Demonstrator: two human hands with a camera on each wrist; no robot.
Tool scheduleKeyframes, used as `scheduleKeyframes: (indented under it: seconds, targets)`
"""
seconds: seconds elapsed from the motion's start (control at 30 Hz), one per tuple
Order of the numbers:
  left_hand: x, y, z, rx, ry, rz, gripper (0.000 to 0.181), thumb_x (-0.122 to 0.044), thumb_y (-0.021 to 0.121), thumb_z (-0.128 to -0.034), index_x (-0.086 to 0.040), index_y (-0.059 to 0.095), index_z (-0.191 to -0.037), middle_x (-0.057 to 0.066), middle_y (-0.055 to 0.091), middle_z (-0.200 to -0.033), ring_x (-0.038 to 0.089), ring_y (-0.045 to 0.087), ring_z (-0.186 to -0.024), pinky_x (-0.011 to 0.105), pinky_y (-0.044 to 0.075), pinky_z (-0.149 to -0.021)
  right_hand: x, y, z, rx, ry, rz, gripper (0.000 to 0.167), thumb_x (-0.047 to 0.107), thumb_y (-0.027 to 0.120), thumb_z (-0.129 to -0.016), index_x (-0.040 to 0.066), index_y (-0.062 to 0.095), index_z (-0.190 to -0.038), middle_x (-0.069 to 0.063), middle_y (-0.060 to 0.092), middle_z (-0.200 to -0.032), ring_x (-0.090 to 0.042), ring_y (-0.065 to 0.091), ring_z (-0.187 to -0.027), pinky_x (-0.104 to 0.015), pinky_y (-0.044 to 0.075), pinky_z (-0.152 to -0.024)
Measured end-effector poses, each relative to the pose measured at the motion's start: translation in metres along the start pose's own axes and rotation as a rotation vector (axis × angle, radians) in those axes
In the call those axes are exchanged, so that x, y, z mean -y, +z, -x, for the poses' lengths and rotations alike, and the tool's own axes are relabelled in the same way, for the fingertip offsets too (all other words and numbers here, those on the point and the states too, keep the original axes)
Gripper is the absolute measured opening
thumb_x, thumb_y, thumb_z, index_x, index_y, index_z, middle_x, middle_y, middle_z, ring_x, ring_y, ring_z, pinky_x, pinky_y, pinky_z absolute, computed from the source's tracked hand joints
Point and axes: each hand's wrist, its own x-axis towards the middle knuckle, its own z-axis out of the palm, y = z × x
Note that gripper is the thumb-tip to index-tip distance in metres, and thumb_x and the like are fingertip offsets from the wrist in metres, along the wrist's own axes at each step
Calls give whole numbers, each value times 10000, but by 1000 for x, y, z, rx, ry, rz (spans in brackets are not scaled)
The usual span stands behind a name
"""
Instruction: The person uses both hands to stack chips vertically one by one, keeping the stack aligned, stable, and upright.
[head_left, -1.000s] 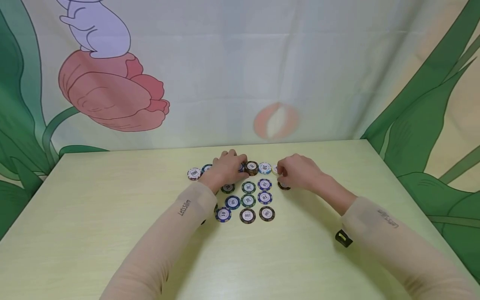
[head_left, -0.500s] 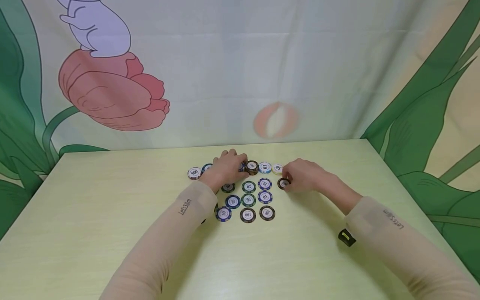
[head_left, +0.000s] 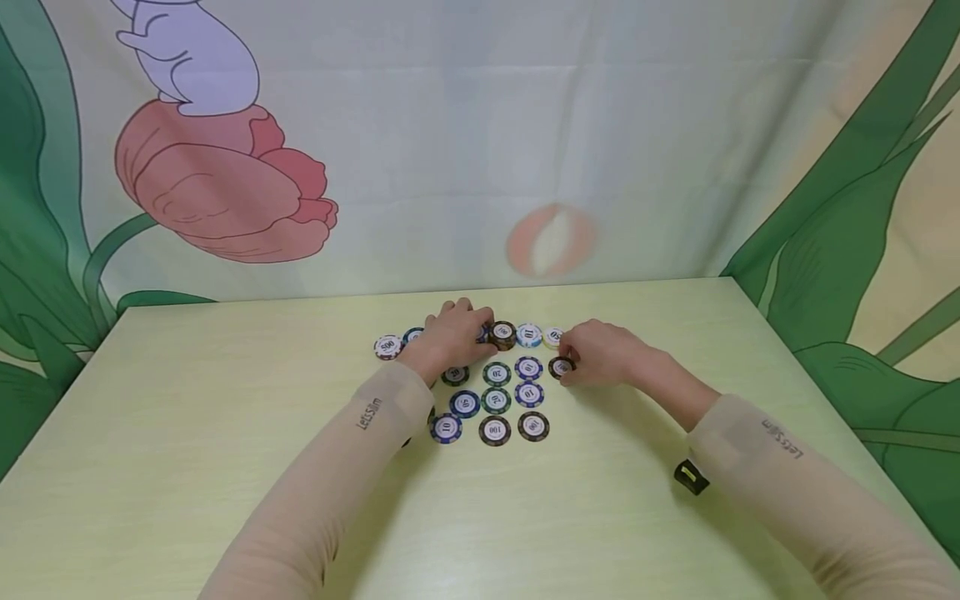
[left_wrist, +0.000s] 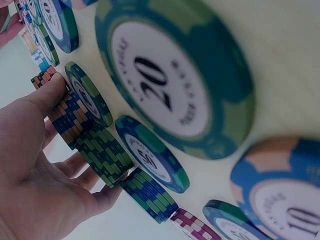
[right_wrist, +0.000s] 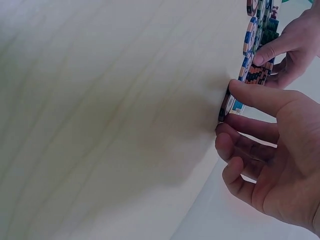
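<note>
Poker chips (head_left: 495, 431) lie on the pale worktop (head_left: 187, 433), midway between its side edges and closer to its far edge than its near one. Nearest the viewer, a small black object (head_left: 691, 477) with a yellow mark shows just beside the right sleeve (head_left: 787, 492); what it is cannot be told.

Beyond the two foremost 100 chips, with a blue 10 chip (head_left: 446, 428) to their left, come green 20 chips (head_left: 496, 400) and blue-rimmed 10 chips (head_left: 529, 394), flat in loose columns. They look light, rigid, smooth and hard to break; since a flat one offers only a thin rim, opposite edges seem the place to take hold.

To the right of these, the right hand (head_left: 603, 352) pinches a dark-rimmed chip (head_left: 558, 367) between thumb and fingertips, its other fingers curled.

Along the far edge stands a row of stacks (left_wrist: 104, 155). The left hand (head_left: 452, 333) is partly closed around them, thumb on the near side by a brown-and-orange stack (head_left: 502, 335), fingers behind. Stacks would likely slide apart if squeezed unevenly, so a low, two-sided grip should suit. Past that edge hangs a printed curtain (head_left: 420, 183).
</note>
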Motion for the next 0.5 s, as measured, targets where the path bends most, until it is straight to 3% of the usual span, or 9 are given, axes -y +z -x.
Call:
scheduleKeyframes:
  seconds: [0.27,0.5]
  targets:
    - [0,1,-1,-1,0,2,454,-384,669,-1009,-164,570,-1393,154,505,-1347,350,452,-1241,594,397,-1028,2,2,1,-6,-7,1,168,159,770,-854,80,624,-828,3,524,-731,-162,458,-667,-320,352,-597]
    - [0,0,0,2,-2,3,454,-385,669,-1009,-166,573,-1395,158,505,-1352,359,454,-1245,609,387,-1031,1,7,-2,-21,1,34,186,182,763,-813,98,601,-847,0,552,-784,-170,493,-701,-324,381,-602]
